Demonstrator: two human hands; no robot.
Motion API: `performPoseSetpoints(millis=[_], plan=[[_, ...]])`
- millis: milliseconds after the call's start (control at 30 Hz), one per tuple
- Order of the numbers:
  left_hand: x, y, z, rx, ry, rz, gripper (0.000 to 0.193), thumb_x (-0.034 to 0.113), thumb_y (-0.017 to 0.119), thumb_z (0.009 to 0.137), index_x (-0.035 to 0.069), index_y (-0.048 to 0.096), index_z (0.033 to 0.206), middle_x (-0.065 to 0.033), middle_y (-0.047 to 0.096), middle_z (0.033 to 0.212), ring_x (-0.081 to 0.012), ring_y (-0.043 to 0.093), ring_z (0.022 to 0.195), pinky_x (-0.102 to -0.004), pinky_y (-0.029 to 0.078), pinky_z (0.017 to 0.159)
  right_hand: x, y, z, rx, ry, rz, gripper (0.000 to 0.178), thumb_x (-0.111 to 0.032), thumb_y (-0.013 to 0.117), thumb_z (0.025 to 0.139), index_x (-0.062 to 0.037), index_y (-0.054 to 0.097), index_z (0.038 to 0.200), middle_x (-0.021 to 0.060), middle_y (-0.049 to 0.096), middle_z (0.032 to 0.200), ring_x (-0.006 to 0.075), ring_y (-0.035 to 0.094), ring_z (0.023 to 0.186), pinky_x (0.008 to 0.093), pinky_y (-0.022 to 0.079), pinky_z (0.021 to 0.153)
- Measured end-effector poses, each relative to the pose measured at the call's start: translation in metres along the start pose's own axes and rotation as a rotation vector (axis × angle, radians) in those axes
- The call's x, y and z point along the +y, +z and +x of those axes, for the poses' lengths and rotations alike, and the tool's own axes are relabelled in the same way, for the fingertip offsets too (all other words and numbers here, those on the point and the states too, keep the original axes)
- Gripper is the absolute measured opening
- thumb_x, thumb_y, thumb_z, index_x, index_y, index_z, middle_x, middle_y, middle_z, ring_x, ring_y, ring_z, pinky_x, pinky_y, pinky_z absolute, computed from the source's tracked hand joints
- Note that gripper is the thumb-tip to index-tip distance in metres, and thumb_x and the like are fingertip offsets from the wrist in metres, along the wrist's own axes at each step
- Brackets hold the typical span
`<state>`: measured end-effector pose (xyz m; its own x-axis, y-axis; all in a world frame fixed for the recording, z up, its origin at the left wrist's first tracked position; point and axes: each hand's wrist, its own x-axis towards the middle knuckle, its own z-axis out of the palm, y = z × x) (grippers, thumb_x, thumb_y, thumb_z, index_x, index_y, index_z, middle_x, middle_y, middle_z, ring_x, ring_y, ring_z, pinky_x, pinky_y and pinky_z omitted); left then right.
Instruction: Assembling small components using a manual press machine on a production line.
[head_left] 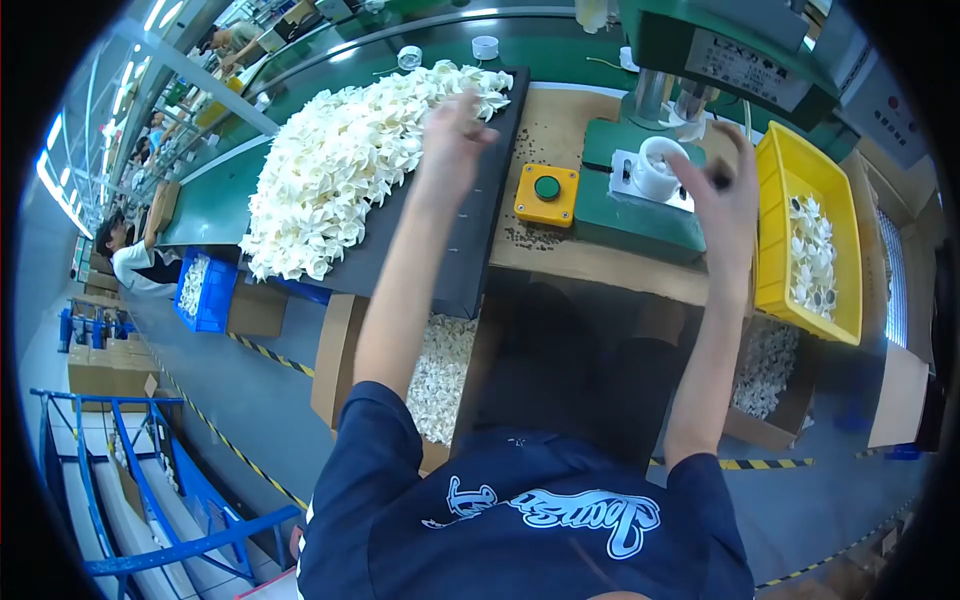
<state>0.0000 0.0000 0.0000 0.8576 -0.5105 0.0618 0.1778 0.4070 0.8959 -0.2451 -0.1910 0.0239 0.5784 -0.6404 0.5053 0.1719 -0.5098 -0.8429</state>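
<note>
My left hand point(458, 137) is over the right side of a large heap of white petal-shaped plastic parts point(335, 165). Its fingers are curled together, and what they hold, if anything, is hidden. At the green bench press point(725, 55), my right hand point(722, 195) hovers just right of a white round fixture point(655, 172), thumb and fingers apart. A blurred dark spot beside its palm is too unclear to name. The fixture stands on the press's green base point(635, 225). Left of that base sits a yellow box with a green push button point(547, 188).
Right of the press, a yellow bin point(765, 250) contains white parts with dark round centres. Small dark bits point(535, 238) lie scattered round the button box. Cartons of small parts point(340, 345) stand below the bench. A person point(140, 262) is at the far left beside a blue bin point(205, 310).
</note>
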Motion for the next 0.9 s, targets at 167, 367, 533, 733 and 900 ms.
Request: performPoseSetpoints(millis=[167, 367, 533, 733, 900], plan=[[-0.021, 0.109, -0.04, -0.212, 0.947, 0.989, 0.016, 0.015, 0.065, 0.086, -0.001, 0.062, 0.084, -0.0095, 0.057, 0.07, -0.0249, 0.062, 0.079, -0.0377, 0.053, 0.069, -0.02, 0.008, 0.033, -0.13, 0.108, -0.162, 0.05, -0.035, 0.079, 0.078, 0.0008, 0.064, 0.109, 0.0074, 0.068, 0.095, 0.0099, 0.059, 0.08, 0.0214, 0.045, 0.066], [-0.033, 0.159, -0.026, -0.872, 1.11, 1.404, 0.027, 0.02, 0.06, 0.091, -0.005, 0.065, 0.086, -0.0197, 0.061, 0.09, -0.0325, 0.063, 0.089, -0.0403, 0.052, 0.074, -0.003, -0.091, 0.026, 0.174, 0.201, -0.643, 0.049, -0.041, 0.077, 0.08, 0.0007, 0.066, 0.103, 0.0054, 0.063, 0.08, 0.0096, 0.056, 0.07, 0.0235, 0.043, 0.062], [-0.034, 0.18, -0.031, -0.976, 0.45, 1.602, 0.043, 0.037, 0.058, 0.094, -0.003, 0.063, 0.107, -0.0244, 0.058, 0.117, -0.0392, 0.057, 0.109, -0.0443, 0.046, 0.095, 0.018, -0.126, 0.014, 0.416, 0.168, -1.048, 0.05, -0.036, 0.077, 0.081, -0.0022, 0.061, 0.115, 0.0034, 0.061, 0.075, 0.0085, 0.054, 0.066, 0.022, 0.042, 0.06], [-0.056, 0.138, -0.09, -0.381, 1.039, 1.252, 0.059, 0.047, 0.055, 0.093, -0.001, 0.053, 0.128, -0.0288, 0.049, 0.131, -0.0488, 0.041, 0.128, -0.0551, 0.03, 0.109, -0.017, -0.025, 0.026, -0.121, 0.141, -0.144, 0.036, -0.025, 0.078, 0.081, -0.0072, 0.059, 0.106, -0.0034, 0.047, 0.065, 0.0019, 0.038, 0.055, 0.0205, 0.025, 0.047], [-0.046, 0.08, -0.097, -0.134, 0.893, 1.248, 0.052, 0.039, 0.06, 0.092, -0.002, 0.054, 0.123, -0.0276, 0.052, 0.127, -0.0461, 0.042, 0.128, -0.0556, 0.031, 0.107, -0.013, 0.025, 0.054, -0.161, 0.054, 0.168, 0.032, -0.02, 0.076, 0.083, -0.0051, 0.06, 0.106, -0.0031, 0.049, 0.068, 0.0013, 0.034, 0.05, 0.0195, 0.023, 0.045]])
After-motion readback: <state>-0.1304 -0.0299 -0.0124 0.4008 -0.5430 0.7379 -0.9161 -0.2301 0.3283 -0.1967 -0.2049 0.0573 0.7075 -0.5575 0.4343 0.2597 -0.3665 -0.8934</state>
